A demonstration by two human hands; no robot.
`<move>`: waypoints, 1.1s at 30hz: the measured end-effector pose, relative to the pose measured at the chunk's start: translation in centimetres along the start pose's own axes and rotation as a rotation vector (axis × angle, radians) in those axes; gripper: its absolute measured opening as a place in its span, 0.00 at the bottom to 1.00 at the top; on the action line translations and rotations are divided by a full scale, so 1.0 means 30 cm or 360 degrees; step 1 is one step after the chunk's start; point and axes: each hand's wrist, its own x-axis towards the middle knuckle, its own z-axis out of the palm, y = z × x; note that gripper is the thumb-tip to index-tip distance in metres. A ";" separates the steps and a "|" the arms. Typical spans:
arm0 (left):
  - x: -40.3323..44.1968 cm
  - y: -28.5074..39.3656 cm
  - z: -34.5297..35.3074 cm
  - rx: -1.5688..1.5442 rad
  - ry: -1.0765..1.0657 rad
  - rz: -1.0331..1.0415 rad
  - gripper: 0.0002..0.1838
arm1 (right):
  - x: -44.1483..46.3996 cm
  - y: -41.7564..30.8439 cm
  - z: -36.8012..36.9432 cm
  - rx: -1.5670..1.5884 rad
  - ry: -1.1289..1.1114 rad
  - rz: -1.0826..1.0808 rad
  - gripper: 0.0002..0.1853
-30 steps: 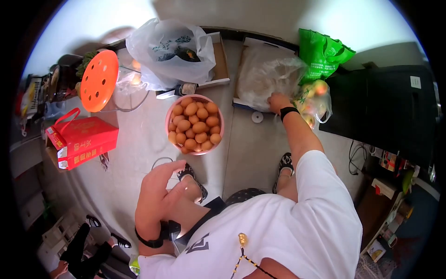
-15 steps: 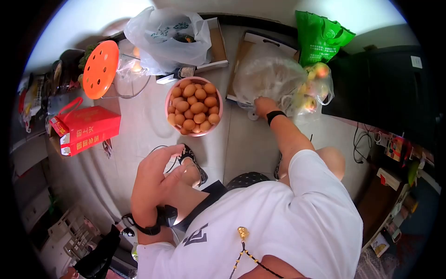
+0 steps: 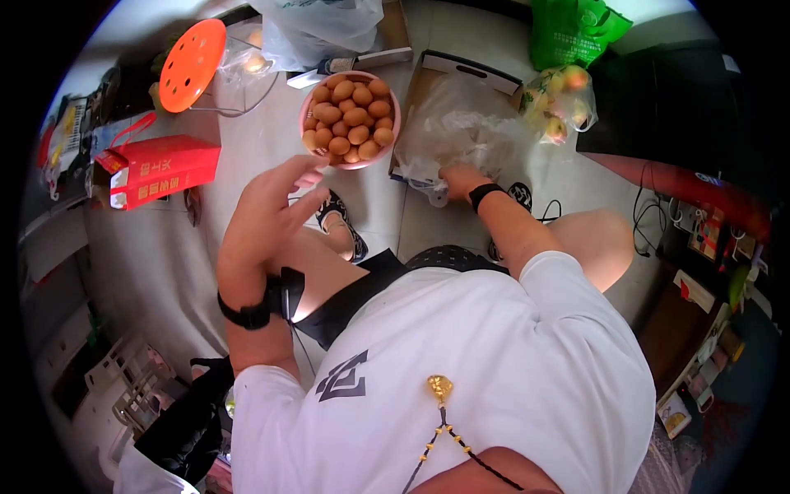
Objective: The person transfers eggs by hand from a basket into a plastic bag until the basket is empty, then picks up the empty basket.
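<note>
At the near edge of a shallow cardboard box (image 3: 448, 66), my right hand (image 3: 462, 179) is closed, its fingertips partly hidden. A crumpled clear plastic bag (image 3: 457, 123) lies in the box and spills over the near edge beside the fingers. My left hand (image 3: 271, 198) hangs in the air with loosely bent, spread fingers and nothing in it. Beyond its fingertips, on the floor, stands a pink basket (image 3: 397, 123) heaped with brown eggs (image 3: 354, 115); hand and basket look apart.
On the left are an orange stool (image 3: 193, 66) and a red gift box (image 3: 164, 171). A white plastic bag (image 3: 321, 33) is at the back. Right of the box lie a clear bag of fruit (image 3: 559, 103) and a green bag (image 3: 572, 33), beside a black screen (image 3: 675, 107).
The view has shifted, so most things sit higher. Relative to the egg basket, the cardboard box and plastic bag have come closer to my body with my right hand. My left hand stays raised.
</note>
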 end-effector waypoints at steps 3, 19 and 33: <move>-0.033 0.029 0.008 -0.0105 -0.0082 -0.0053 0.18 | -0.015 -0.014 -0.031 -0.0162 0.0101 0.0017 0.16; -0.571 0.186 0.060 -0.0104 -0.0308 -0.0011 0.21 | -0.166 -0.131 -0.111 0.0308 0.0805 0.0285 0.15; -0.983 0.520 -0.117 -0.0328 0.0101 -0.0615 0.26 | -0.199 -0.150 -0.060 0.0637 0.0469 -0.0147 0.35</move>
